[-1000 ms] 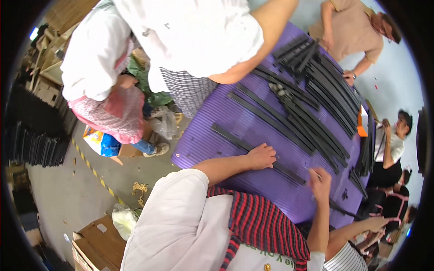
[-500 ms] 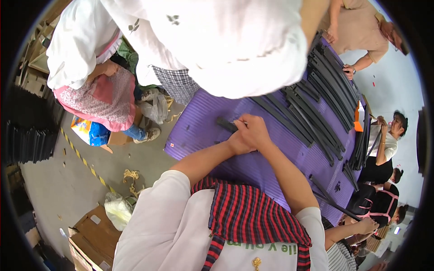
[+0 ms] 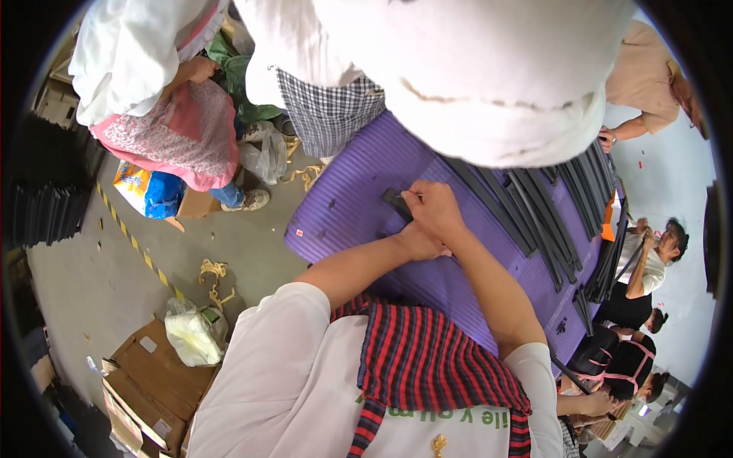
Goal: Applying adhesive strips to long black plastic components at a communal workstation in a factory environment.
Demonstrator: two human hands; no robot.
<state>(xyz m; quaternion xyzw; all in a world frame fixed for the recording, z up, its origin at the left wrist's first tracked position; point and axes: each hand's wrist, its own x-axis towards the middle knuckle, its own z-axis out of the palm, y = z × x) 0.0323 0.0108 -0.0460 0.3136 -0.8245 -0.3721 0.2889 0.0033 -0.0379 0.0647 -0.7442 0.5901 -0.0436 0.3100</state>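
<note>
My two hands are together over the purple ribbed mat [image 3: 336,206], closed around a short black strip [image 3: 395,201]. Its end sticks out past the fingers toward the far left; the rest is hidden in the grip. My left hand [image 3: 420,241] is the lower, wrapped round it from beneath. Over it, my right hand [image 3: 435,208] is closed with its fingers bent at the strip's protruding end. To the right, several long black strips [image 3: 500,210] lie side by side on the mat.
A person in a white top [image 3: 496,84] leans over the table's far side. Another person with a pink apron [image 3: 183,137] is at the left. An orange piece [image 3: 609,217] sits among the right-hand strips. A cardboard box [image 3: 145,374] and a plastic bag [image 3: 195,336] are on the floor.
My hands stay closed together on the strip, with the right hand's fingers nearer its exposed end. The view has shifted slightly, and the person in white covers more of the far strips.
</note>
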